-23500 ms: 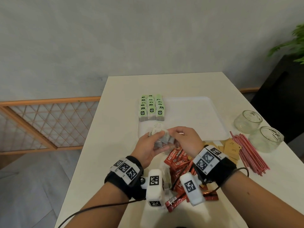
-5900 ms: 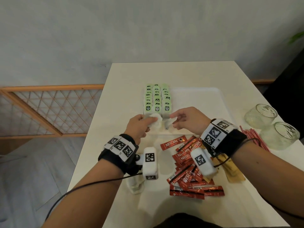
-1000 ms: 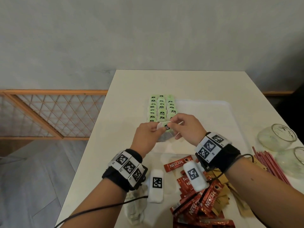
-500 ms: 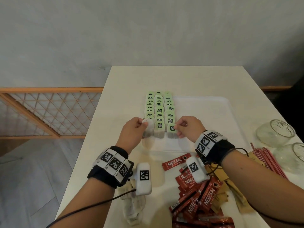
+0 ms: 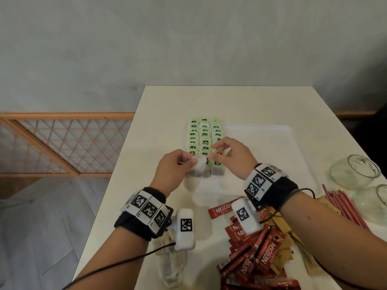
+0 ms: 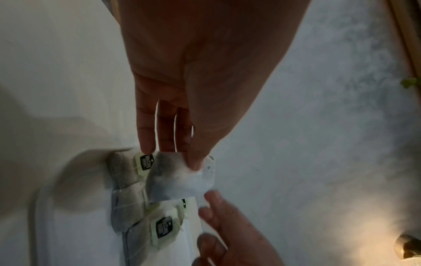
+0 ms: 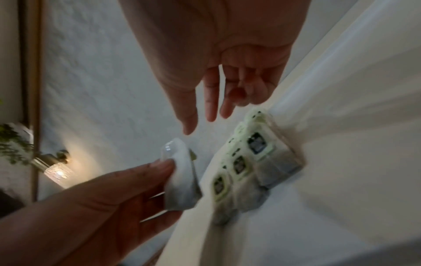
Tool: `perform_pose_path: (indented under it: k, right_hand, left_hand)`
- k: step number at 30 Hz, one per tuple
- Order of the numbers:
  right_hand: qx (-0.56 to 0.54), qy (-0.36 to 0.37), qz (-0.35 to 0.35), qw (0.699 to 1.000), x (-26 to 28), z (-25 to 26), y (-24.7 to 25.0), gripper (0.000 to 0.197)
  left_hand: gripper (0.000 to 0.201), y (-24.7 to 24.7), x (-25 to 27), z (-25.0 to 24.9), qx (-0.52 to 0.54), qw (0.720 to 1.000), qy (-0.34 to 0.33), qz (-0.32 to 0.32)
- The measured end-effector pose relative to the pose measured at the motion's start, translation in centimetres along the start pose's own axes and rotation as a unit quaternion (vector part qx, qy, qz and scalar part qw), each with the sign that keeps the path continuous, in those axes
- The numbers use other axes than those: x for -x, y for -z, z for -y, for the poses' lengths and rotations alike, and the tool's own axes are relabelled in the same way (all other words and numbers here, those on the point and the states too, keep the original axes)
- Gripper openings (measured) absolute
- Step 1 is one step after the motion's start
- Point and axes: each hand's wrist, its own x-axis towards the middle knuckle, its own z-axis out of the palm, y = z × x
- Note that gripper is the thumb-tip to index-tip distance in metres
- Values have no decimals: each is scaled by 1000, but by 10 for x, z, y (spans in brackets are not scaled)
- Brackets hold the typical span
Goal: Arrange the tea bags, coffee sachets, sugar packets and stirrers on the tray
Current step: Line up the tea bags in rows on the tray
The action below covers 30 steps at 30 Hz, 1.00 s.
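the left hand (image 5: 171, 170) pinches one loose tea bag (image 5: 199, 166) between thumb and fingers, lifted just above the near end of the tea bag rows (image 5: 204, 141). in the left wrist view the thumb (image 6: 198, 158) presses the top corner of this bag (image 6: 177, 180), which hangs over the row bags with their green tags. the right hand (image 5: 230, 158) hovers just right of the held bag, over the near end of the rows, fingers loosely spread and holding nothing; in the right wrist view its fingertips (image 7: 212, 115) hang apart from the bag (image 7: 180, 178) and from the rows (image 7: 248, 162).

the tray (image 5: 272, 155) is white and lies on the table (image 5: 230, 101). the rows, three side by side, run along the tray's left edge from its far corner to near its front corner. the rest of the tray is bare.

in front of the tray, nearer the person, lies a heap of red coffee sachets (image 5: 255, 254), one sachet (image 5: 222, 210) apart from it and just off the tray's front edge. brown sugar packets (image 5: 280, 225) lie partly under the heap and the right forearm. a few more tea bags (image 5: 169, 266) lie in front of the tray's left corner, under the left wrist. red stirrers (image 5: 343, 208) lie in a bundle right of the tray's front corner, beside two glass jars (image 5: 356, 172).
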Motion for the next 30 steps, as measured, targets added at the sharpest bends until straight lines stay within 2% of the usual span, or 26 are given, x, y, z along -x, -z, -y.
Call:
perform_pose_path:
  k: [4, 6, 9, 11, 13, 16, 18, 21, 22, 25, 28, 30]
  right_hand:
    - [-34, 34, 73, 996, 9, 20, -1, 17]
    - [-18, 43, 61, 997, 9, 23, -1, 11]
    - [1, 26, 13, 1000, 8, 22, -1, 12]
    - [0, 5, -5, 1000, 9, 22, -1, 12]
    - [4, -7, -12, 1000, 10, 24, -2, 13]
    - [15, -23, -7, 1000, 12, 27, -5, 15]
    - [11, -44, 7, 999, 12, 31, -5, 18]
    - [-84, -82, 35, 992, 15, 39, 0, 39]
    - [-99, -80, 27, 991, 15, 40, 2, 41]
    - [-50, -38, 7, 998, 14, 35, 6, 23]
    - [-15, -25, 69, 997, 15, 28, -1, 10]
    - [0, -38, 95, 995, 17, 21, -10, 9]
  left_hand:
    - [10, -7, 5, -12, -4, 999, -36, 15]
    - [10, -9, 6, -15, -15, 999, -48, -3]
    - [10, -14, 11, -16, -79, 990, -67, -92]
    - [11, -20, 19, -18, -129, 982, -87, -105]
    - [20, -29, 29, -21, -163, 980, -88, -78]
    - [32, -40, 34, -21, -151, 984, -76, -50]
    - [25, -41, 31, -21, -125, 988, -77, -52]
    - [12, -34, 24, -19, -116, 988, -80, -57]
    - [12, -31, 21, -19, -119, 988, -81, -55]
    - [13, -23, 18, -15, -105, 991, -74, -26]
    - [12, -16, 16, -6, -110, 992, -55, 16]
    - [11, -10, 15, 3, -112, 993, -21, 40]
